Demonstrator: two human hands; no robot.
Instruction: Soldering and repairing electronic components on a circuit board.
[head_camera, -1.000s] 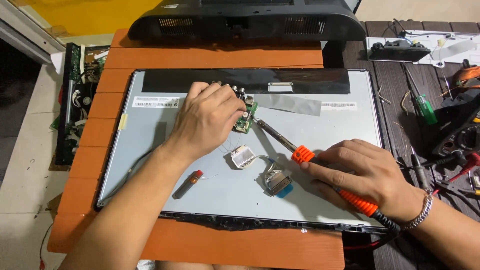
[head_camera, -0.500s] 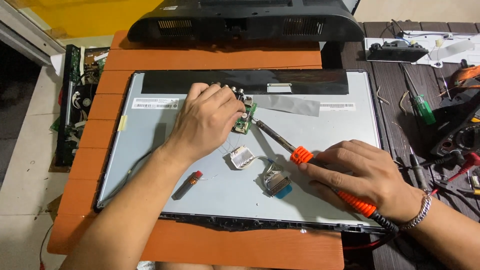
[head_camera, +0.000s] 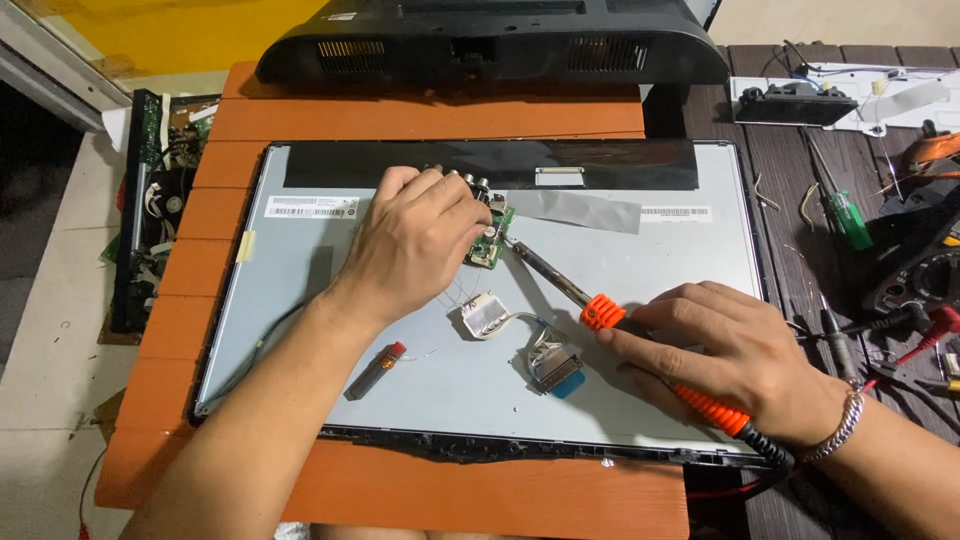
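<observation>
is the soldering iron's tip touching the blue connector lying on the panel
No, the soldering iron in the right hand points its tip at the small green circuit board, apart from the blue connector.

Showing on the bench: one orange-handled soldering iron (head_camera: 640, 335), one small green circuit board (head_camera: 488, 240), one grey flat display panel (head_camera: 640, 290), two hands, one green-handled screwdriver (head_camera: 850, 222).
</observation>
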